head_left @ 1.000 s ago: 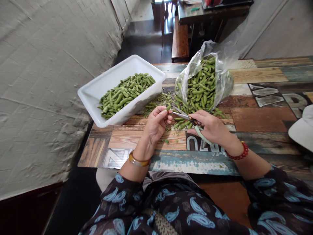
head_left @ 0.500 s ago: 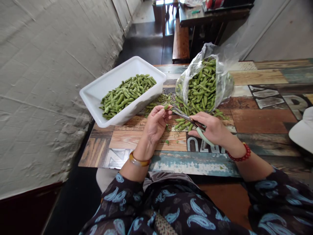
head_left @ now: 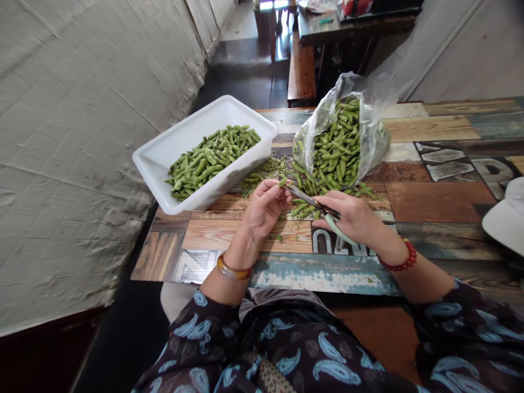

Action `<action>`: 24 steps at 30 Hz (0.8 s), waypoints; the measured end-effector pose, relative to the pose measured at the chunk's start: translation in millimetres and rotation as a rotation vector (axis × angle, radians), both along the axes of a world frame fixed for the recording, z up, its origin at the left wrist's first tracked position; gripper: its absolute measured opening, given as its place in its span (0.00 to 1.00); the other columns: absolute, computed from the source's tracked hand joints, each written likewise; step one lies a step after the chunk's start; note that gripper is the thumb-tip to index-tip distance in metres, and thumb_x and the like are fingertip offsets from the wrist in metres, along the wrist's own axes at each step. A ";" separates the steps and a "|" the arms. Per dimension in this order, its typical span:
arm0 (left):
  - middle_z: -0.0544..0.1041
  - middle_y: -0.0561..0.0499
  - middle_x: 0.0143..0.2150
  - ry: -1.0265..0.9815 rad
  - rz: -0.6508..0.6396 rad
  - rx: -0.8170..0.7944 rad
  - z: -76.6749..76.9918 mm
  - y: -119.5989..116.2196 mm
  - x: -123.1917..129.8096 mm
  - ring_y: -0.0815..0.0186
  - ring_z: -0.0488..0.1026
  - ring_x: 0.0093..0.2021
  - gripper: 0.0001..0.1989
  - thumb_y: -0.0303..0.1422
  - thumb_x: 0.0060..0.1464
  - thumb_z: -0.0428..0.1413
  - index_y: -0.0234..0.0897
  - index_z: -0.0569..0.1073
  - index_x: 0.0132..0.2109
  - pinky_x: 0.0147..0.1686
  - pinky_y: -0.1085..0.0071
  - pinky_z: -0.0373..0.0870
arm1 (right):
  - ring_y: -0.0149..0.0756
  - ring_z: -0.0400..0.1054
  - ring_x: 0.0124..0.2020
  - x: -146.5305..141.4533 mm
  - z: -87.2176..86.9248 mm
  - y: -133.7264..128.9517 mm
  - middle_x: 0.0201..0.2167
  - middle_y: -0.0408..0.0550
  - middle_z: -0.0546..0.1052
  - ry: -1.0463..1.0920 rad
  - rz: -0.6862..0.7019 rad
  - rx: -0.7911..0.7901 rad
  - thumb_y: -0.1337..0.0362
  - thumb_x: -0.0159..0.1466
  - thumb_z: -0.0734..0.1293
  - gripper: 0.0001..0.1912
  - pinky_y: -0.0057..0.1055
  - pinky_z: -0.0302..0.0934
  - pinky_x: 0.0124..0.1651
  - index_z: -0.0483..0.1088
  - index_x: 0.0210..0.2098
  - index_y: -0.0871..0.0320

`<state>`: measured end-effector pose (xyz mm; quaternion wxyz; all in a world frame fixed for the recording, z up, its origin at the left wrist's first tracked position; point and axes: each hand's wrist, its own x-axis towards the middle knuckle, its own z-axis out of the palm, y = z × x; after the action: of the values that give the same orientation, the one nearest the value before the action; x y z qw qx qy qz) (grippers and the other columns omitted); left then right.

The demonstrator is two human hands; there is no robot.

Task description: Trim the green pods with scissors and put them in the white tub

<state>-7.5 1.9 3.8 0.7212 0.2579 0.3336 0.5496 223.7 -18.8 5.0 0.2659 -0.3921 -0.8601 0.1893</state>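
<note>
My left hand (head_left: 264, 210) pinches a green bean pod (head_left: 283, 182) above the table. Scissors (head_left: 305, 197) with pale green handles are in my right hand (head_left: 347, 214), their blades touching or very near the pod's end. Left of my hands, a white tub (head_left: 204, 117) holds many pods (head_left: 213, 158). A clear plastic bag (head_left: 370, 144) full of pods (head_left: 338, 144) lies open beyond my right hand. Loose pods (head_left: 303, 209) and small trimmings (head_left: 270, 168) are spread between tub, bag and hands.
The patchwork wooden table (head_left: 442, 202) has a white object (head_left: 507, 215), partly cut off, at its right. A grey wall (head_left: 73, 136) stands close on the left. Behind are a wooden bench (head_left: 302, 76) and another table (head_left: 356, 28).
The scissor blades look more closed and lie nearer the pod. The pod is tilted more upright in my left hand, and my right hand has shifted slightly left.
</note>
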 end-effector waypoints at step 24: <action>0.76 0.54 0.27 0.102 -0.076 0.082 0.7 -3.6 4.5 0.75 0.69 0.26 0.18 0.36 0.39 0.73 0.35 0.71 0.30 0.28 0.78 0.67 | 0.45 0.75 0.41 -2.7 -3.9 -3.9 0.42 0.54 0.79 0.011 0.024 0.105 0.54 0.67 0.68 0.21 0.40 0.72 0.43 0.69 0.56 0.55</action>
<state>-3.0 -1.7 4.5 0.7124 0.3273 0.3371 0.5212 221.0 -22.7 1.2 0.2884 -0.3665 -0.8719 0.1492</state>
